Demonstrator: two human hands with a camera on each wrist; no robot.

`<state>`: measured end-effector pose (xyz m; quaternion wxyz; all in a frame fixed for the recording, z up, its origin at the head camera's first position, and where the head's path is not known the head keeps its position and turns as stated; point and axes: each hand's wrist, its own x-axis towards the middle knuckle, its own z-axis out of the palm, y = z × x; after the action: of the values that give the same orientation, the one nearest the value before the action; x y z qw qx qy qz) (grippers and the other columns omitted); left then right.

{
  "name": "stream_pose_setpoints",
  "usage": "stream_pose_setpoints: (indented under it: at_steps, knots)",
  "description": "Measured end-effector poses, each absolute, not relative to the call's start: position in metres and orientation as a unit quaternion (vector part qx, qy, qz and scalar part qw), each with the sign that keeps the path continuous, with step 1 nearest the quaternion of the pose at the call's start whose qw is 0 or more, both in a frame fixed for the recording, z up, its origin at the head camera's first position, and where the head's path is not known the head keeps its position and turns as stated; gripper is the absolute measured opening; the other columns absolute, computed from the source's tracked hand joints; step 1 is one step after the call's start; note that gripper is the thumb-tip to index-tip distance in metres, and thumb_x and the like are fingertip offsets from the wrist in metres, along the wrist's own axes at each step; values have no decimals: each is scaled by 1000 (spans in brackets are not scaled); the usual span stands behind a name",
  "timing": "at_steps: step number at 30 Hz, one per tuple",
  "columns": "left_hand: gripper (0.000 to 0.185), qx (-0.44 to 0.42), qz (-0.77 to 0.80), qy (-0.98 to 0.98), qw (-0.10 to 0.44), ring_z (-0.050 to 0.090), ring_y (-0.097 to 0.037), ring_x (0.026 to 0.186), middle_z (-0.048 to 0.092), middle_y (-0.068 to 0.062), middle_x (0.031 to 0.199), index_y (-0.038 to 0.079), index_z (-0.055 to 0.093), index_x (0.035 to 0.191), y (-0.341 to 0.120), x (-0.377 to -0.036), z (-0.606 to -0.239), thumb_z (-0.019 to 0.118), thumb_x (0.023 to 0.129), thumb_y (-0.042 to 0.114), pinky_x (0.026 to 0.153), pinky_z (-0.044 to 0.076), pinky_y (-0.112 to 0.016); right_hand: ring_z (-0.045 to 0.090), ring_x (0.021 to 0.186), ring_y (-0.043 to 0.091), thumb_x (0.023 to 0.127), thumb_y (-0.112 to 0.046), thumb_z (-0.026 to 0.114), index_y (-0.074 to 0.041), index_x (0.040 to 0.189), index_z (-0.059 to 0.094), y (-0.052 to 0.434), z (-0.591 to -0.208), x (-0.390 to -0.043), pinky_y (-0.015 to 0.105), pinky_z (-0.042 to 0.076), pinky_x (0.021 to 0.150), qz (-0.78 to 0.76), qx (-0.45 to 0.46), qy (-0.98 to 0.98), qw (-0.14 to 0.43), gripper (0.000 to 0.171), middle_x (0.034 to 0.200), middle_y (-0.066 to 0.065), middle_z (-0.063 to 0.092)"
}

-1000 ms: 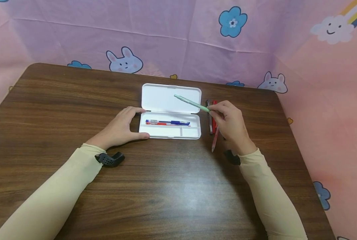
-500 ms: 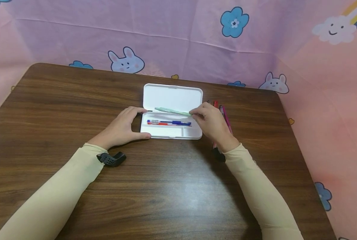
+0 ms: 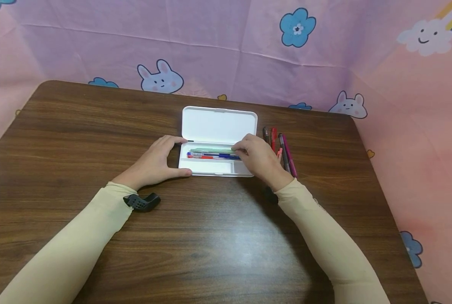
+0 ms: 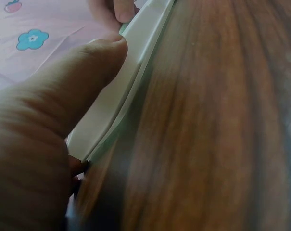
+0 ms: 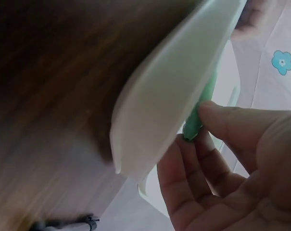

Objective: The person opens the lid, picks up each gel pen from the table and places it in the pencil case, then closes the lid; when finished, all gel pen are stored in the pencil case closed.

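A white pencil case point(image 3: 210, 168) lies with its lid point(image 3: 219, 124) laid back. My left hand point(image 3: 150, 164) grips its left end, thumb on the near edge and index finger by the hinge. In the left wrist view, the thumb presses on the case wall point(image 4: 131, 67). Between thumb and fingers, my right hand point(image 3: 263, 162) pinches the right end of a light green pen point(image 3: 210, 150) at the back compartment. In the right wrist view the pen's green end point(image 5: 194, 122) shows at the fingertips. A blue pen point(image 3: 228, 156) and a red pen point(image 3: 207, 157) lie beside it.
Right of the case lie several more pens: a dark one point(image 3: 265, 134), a red one point(image 3: 273, 138), a pink one point(image 3: 280, 153) and a magenta one point(image 3: 289, 157). A patterned cloth point(image 3: 218, 42) hangs behind the wooden table point(image 3: 195, 236).
My right hand has carried the green pen left and down from over the loose pens into the case's back compartment. My left hand has kept its grip on the case.
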<state>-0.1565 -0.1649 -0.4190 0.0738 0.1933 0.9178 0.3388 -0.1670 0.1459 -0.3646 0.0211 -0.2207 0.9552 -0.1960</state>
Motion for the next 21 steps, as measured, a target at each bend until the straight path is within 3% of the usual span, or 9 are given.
stream_pose_setpoints:
  at_steps: [13,21]
  knots:
    - [99,200,339,917,69,33,-32,148,42,-10,157,15,41,154,-165,-157,-420,82,79,65,119,29,-61,67,97,17,99,-14,71,-18,115,81,139,-364,-172,34,57,80,-152,-225,962,32,19,108,2,74]
    - [98,198,337,918,69,33,-32,148,42,-10,157,14,41,154,-165,-156,-419,83,79,62,120,29,-60,66,97,17,102,-9,64,-19,122,79,136,-365,-175,35,59,80,-97,-235,966,53,27,113,2,73]
